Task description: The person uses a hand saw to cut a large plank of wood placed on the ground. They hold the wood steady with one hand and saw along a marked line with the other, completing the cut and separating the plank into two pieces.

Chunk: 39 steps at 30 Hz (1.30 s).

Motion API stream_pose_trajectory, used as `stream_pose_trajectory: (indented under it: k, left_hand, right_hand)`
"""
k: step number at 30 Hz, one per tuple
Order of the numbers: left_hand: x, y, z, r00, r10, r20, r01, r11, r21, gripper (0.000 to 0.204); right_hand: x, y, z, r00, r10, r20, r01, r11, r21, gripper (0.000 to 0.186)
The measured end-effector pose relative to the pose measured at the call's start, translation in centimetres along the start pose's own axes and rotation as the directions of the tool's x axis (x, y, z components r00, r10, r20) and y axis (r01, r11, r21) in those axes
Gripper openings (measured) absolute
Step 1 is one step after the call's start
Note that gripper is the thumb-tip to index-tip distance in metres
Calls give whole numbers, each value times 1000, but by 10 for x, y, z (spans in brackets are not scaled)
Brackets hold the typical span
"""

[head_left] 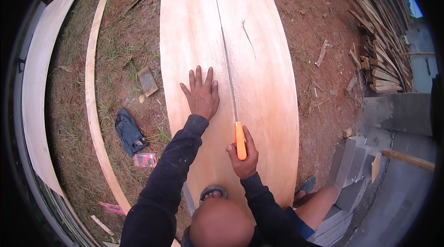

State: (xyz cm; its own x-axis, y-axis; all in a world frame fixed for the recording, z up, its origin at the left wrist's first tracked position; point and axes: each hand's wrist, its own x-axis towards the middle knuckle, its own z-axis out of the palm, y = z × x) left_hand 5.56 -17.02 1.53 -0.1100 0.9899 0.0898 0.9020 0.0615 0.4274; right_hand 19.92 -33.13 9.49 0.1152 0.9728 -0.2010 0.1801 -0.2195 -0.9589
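A long pale plywood sheet (268,62) runs away from me over the ground. My left hand (203,99) lies flat on it, fingers spread, just left of a dark straight line (224,38) that runs lengthwise along the sheet. Wrapped round the orange handle of a handsaw (240,143) are the fingers of my right hand (245,156). The handle is tilted up at the near end of that line. Its blade is seen edge-on, so I cannot tell where blade ends and cut begins. One sandalled foot (213,192) rests on the sheet's near part.
Left on the grass lie a narrow wooden strip (92,80), a dark cloth (129,131), a small clear-and-red box (145,160) and another plywood panel (39,66). At right are stacked timber offcuts (386,68) and grey blocks (354,163). A thin twig (248,38) lies on the sheet.
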Motion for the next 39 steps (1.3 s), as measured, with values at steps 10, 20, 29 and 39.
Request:
stream_pose_trajectory:
  k: [10, 20, 29, 39]
  left_hand:
    - [-1, 4, 22, 999, -16, 51, 1, 962, 274, 50]
    - [4, 8, 24, 997, -28, 70, 3, 942, 335, 51]
    - [-2, -1, 24, 999, -20, 37, 7, 942, 336, 54]
    - [2, 13, 27, 999, 15, 34, -24, 960, 279, 52]
  right_hand:
    - [-60, -118, -50, 935, 345, 81, -335, 935, -120, 56]
    - [72, -67, -8, 984, 146, -100, -159, 978, -136, 45]
    - [-94, -100, -57, 992, 122, -27, -125, 957, -261, 59]
    - [129, -62, 17, 977, 111, -181, -155, 955, -255, 18]
